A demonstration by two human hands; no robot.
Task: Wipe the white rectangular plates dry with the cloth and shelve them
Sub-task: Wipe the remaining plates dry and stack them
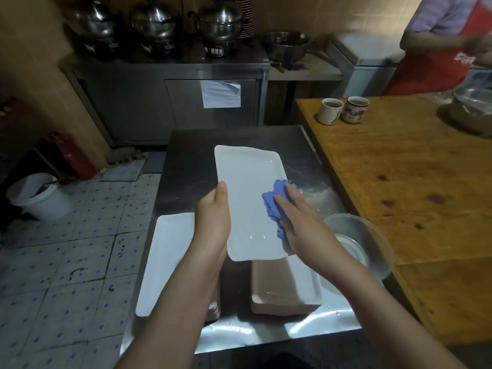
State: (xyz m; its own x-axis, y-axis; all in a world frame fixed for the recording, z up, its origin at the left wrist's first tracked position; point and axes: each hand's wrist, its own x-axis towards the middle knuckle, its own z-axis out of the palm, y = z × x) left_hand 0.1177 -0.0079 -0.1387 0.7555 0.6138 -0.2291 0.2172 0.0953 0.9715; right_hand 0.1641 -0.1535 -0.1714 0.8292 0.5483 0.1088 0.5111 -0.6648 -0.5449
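Three white rectangular plates show: one held plate (250, 198) is lifted over the steel tabletop (239, 137), a second plate (167, 262) lies flat at the near left corner, and a third plate (306, 283) lies near right, partly under the held one. The left hand (213, 217) grips the held plate by its left long edge, thumb on the rim and fingers curled beneath. The right hand (300, 225) presses the blue cloth (274, 206) onto the plate's right side, its fingers lying fairly straight over the bunched fabric rather than clenched. We judge this to be mid-wipe: droplets glint near the plate's near end, so drying is not finished. No shelf is in view, so we cannot tell where the plate will go. On handling, we'd call the plate stiff, glazed, breakable and probably fairly heavy for a one-hand hold. Wet glaze is slippery, so the grip belongs on the raised rim along a long side, thumb over and fingers under, as the left hand has it. The cloth is soft and takes any bunched shape. A clear bowl (367, 243) sits just right of the plates at the tabletop's edge, so a wide swing could clip it. Two cups (342, 110) stand well apart on the wooden table (412, 182).
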